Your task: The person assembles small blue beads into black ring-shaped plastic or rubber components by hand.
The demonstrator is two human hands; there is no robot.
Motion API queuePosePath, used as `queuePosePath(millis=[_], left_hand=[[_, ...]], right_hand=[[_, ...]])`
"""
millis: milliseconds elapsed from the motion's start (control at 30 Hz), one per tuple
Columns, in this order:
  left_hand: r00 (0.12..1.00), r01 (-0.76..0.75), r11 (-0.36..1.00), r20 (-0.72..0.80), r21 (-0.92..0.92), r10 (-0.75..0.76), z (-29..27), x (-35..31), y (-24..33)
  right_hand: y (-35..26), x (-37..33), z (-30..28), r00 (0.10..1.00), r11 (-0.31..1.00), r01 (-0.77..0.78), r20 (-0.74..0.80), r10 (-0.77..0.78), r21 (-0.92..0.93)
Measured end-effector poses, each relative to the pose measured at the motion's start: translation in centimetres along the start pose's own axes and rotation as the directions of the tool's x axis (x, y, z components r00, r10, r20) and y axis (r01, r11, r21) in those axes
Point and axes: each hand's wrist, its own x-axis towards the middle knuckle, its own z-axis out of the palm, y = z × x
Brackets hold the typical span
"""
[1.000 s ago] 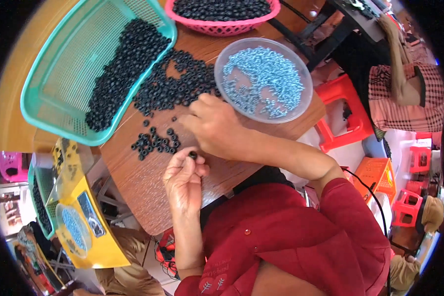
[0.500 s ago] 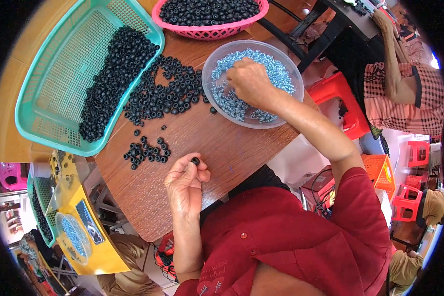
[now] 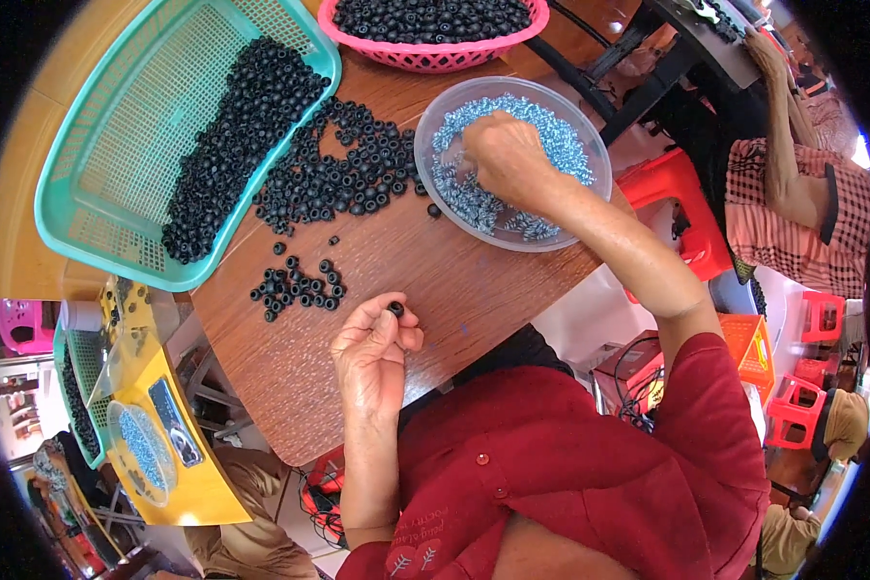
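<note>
My left hand (image 3: 375, 353) is raised over the front of the table, pinching a small round black piece (image 3: 395, 308) with a hole in its top between thumb and fingers. Inside the clear plastic bowl (image 3: 429, 208), my right hand (image 3: 514, 162) reaches down among small shiny light-blue pieces (image 3: 556, 135). Its fingers are curled together, and the tips are hidden behind the hand. Loose black ring-shaped pieces (image 3: 343, 174) lie heaped left of the bowl. A smaller cluster of them (image 3: 295, 287) lies nearer my left hand.
A teal mesh basket (image 3: 97, 155) with black pieces leans at the left. A pink basket (image 3: 435, 56) full of them stands at the back. The wooden table (image 3: 271, 387) has its edge close to my body. Right of it are a red stool (image 3: 681, 208) and another person's arm (image 3: 783, 145).
The whole view has shifted slightly. My right hand stays in the bowl, its fingers a little more tucked in. My left hand keeps its pinch on the black piece.
</note>
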Motion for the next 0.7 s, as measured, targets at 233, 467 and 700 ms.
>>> queuePosePath(millis=[233, 467, 700], left_hand=[[0.999, -0.029, 0.999, 0.024, 0.040, 0.028, 0.8, -0.1, 0.0], [0.981, -0.192, 0.959, 0.012, 0.208, 0.194, 1.7, -0.4, 0.1], [0.940, -0.327, 0.881, 0.019, 0.343, 0.341, 2.1, -1.2, -0.1]], right_hand=[[-4.1, -2.5, -5.5, 0.984, 0.759, -0.143, 0.172, 0.042, 0.635], [-8.0, -3.9, -5.7, 0.838, 0.390, -0.373, 0.486, -0.249, 0.842], [-8.7, -3.8, -4.8, 0.788, 0.313, -0.443, 0.531, -0.312, 0.840]])
